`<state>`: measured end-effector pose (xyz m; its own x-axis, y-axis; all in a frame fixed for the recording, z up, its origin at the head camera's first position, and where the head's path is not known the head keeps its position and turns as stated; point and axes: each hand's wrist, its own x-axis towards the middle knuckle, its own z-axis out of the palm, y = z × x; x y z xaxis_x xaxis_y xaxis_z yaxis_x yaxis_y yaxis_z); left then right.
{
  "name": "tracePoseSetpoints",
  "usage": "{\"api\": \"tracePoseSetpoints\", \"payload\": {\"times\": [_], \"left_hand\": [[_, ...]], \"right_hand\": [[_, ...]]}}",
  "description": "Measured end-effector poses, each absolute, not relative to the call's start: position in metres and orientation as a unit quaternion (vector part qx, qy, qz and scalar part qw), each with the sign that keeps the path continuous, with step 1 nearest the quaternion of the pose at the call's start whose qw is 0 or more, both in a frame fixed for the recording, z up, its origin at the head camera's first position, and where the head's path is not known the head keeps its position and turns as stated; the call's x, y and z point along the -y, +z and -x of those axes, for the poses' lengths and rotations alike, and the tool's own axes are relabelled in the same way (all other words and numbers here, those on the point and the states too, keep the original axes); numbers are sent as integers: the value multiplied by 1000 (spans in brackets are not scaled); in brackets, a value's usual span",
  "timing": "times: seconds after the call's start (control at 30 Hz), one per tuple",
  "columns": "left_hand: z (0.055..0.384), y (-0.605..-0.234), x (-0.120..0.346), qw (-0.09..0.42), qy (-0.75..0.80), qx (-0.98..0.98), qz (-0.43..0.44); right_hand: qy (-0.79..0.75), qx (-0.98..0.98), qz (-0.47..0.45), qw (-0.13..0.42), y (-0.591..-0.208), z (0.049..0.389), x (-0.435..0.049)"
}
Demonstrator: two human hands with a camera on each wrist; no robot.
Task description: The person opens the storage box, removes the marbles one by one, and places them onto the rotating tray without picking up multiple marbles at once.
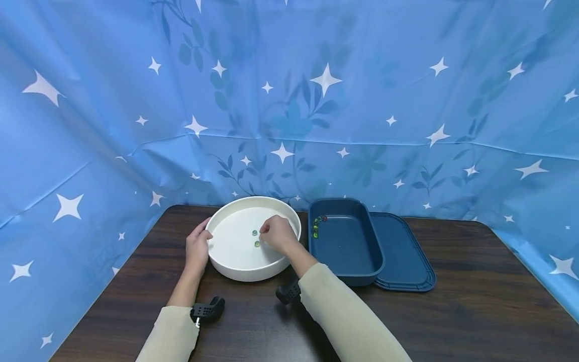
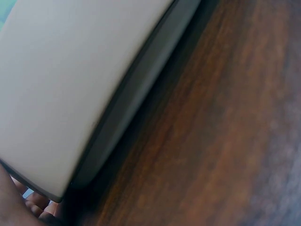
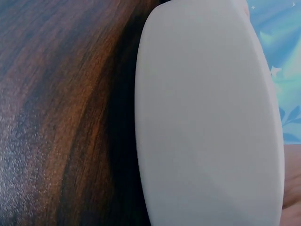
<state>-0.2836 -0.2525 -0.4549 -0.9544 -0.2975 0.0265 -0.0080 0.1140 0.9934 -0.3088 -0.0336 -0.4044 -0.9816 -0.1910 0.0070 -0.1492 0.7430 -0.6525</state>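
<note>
Right hand (image 1: 277, 234) at two marbles (image 1: 257, 244) in a white tray (image 1: 235, 226)

The left hand (image 1: 197, 247) grips the tray's left rim. The right hand's fingers are bent down just beside the marbles; whether they pinch one cannot be told. More marbles (image 1: 315, 229) lie in a blue box (image 1: 350, 241) on the surface (image 1: 475, 281).

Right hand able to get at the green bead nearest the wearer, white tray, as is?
Probably yes: the right hand is over the white tray, fingertips close to the green bead, nothing visible between. Whether they pinch something is unclear.
</note>
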Motion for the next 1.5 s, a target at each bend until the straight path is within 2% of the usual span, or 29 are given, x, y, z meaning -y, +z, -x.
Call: {"api": "tracePoseSetpoints", "payload": {"times": [0.17,0.53,0.93,1.17,1.5], "left_hand": [[284,-455,252,115,-657,738,-106],[284,-455,251,118,-656,738,-105],[284,-455,249,125,-654,738,-108],[285,-452,250,120,-649,744,-104],[282,-452,252,112,-650,744,-105]], "right_hand": [[-325,-941,83,50,-406,309,35],[-314,-945,79,55,-404,307,35],[-396,-909,125,-19,-382,298,6],[-419,-902,89,-50,-375,294,-33],[-412,-910,8,-43,-384,300,-72]]}}
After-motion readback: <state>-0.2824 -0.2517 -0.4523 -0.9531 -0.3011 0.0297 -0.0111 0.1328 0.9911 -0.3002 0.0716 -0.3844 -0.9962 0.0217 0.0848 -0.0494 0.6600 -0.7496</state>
